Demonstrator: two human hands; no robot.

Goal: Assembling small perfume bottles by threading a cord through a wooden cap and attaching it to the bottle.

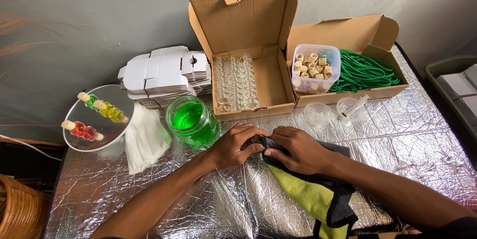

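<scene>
My left hand (pixel 234 145) and my right hand (pixel 294 149) meet at the middle of the foil-covered table (pixel 422 139). Both hands close around a small object wrapped in the dark end of a black and yellow-green cloth (pixel 318 194); the object itself is mostly hidden. A glass jar of green liquid (pixel 191 120) stands just left of my left hand. An open cardboard box (pixel 271 82) behind the hands holds rows of small clear glass bottles (pixel 236 81).
A second open box (pixel 348 35) holds coiled green cord (pixel 365 72) and a tub of corks (pixel 314 68). Two small clear cups (pixel 318 114) sit in front. Flat white cartons (pixel 166 72), a white cloth (pixel 145 139) and a round plate with coloured filled bottles (pixel 99 117) lie left.
</scene>
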